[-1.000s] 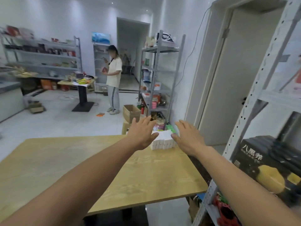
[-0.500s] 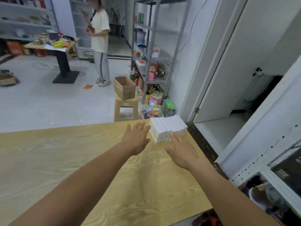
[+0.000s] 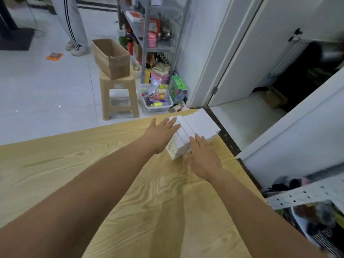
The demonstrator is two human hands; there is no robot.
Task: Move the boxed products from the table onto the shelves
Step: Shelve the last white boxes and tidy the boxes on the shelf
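Where the wood bench (image 3: 93, 164) ends by a tiled floor (image 3: 46, 86), white boxes (image 3: 197, 125) are packed in one row at its far right corner; their number cannot be told. The left hand (image 3: 160, 133) is laid flat against their side and the right hand (image 3: 202, 157) on their near end, with fingers straight and nothing gripped. One stool (image 3: 119, 95) with one carton (image 3: 111, 58) is seen behind.

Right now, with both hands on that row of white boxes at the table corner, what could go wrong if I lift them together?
The white boxes are separate, side by side, and the left hand and right hand only touch them with straight fingers, so middle ones might slip out. They also sit at the far corner of the table, so a nudge may tip some onto the floor.
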